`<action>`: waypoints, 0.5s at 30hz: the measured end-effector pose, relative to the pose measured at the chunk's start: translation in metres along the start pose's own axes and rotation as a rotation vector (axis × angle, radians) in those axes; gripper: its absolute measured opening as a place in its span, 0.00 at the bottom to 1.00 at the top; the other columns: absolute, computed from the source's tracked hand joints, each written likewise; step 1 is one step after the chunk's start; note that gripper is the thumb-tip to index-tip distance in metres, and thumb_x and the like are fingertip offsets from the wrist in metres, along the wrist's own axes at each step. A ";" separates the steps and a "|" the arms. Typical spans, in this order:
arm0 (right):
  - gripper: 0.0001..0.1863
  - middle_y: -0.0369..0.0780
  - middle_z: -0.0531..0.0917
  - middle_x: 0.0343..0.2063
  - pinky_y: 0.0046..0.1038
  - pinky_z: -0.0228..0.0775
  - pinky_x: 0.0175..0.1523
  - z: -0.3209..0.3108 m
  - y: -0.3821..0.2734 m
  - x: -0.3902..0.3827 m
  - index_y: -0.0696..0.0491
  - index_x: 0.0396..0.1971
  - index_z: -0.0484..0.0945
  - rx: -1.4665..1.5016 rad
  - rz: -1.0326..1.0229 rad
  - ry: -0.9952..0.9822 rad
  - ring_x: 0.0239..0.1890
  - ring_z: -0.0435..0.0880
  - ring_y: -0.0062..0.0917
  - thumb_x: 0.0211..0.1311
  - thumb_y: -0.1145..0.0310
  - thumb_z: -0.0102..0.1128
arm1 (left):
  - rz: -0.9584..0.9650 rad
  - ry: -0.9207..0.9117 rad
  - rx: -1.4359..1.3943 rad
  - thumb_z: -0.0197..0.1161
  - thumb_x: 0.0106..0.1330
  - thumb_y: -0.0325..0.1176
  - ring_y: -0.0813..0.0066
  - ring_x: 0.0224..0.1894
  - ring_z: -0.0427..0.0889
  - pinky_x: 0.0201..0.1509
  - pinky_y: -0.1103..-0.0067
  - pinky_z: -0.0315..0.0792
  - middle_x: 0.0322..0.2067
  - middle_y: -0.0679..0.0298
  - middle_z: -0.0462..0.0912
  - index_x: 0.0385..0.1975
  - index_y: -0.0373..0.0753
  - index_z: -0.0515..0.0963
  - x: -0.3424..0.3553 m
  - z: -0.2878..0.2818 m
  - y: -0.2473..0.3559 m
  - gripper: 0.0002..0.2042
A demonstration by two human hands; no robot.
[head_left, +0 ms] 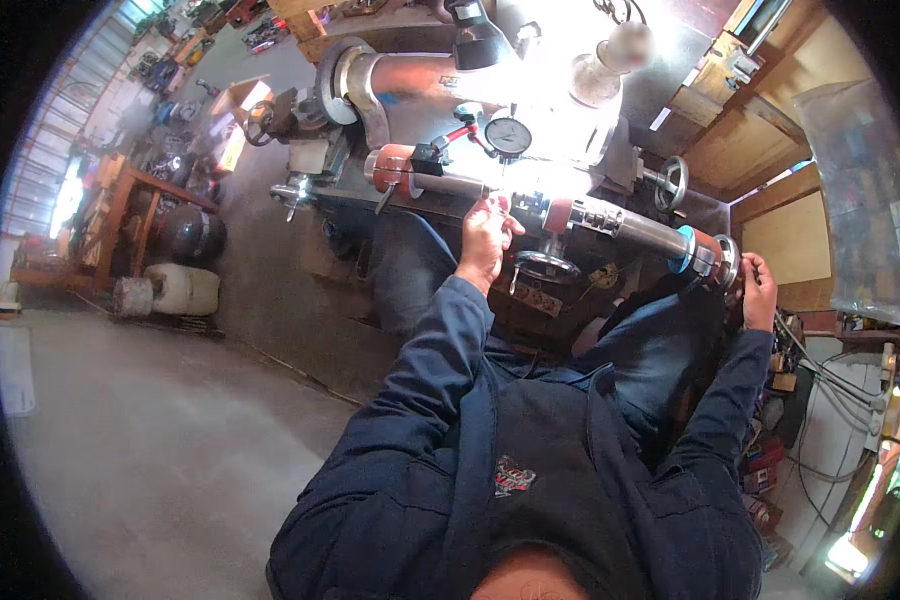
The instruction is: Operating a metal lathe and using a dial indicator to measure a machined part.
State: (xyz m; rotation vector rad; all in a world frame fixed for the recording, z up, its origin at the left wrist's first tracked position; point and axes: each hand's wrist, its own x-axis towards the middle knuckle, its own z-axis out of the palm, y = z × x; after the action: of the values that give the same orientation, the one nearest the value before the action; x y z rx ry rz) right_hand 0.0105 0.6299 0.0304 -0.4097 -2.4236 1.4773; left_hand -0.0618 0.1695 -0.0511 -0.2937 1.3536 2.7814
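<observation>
Cluttered workshop point(185, 150), grey floor point(170, 430) sprawling to your left.
Your left hand point(484, 240) is curling by the metal shaft point(452, 186), right hand point(760, 294) by the handwheel point(734, 262); can't tell either grip.

Glare beside a black lamp point(478, 42) whitens upper centre; highlights streak the metal shaft point(652, 231). A rounded knob point(626, 46) appears blurred. The jacket point(390, 480) is dim. Straight edges bow toward the dark circular rim.
</observation>
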 end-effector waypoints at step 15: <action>0.11 0.34 0.83 0.32 0.24 0.70 0.37 0.003 0.070 0.033 0.58 0.37 0.82 -0.103 0.023 -0.384 0.33 0.78 0.17 0.61 0.66 0.58 | -0.015 -0.050 -0.080 0.62 0.66 0.33 0.85 0.23 0.70 0.19 0.88 0.59 0.24 0.73 0.72 0.34 0.45 0.75 0.015 -0.015 -0.017 0.03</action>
State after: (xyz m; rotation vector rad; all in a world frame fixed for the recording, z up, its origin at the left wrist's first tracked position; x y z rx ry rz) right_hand -0.0147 0.6704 -0.0305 -0.1860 -2.8073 1.5656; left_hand -0.0723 0.1676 -0.0765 -0.2333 1.2270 2.8152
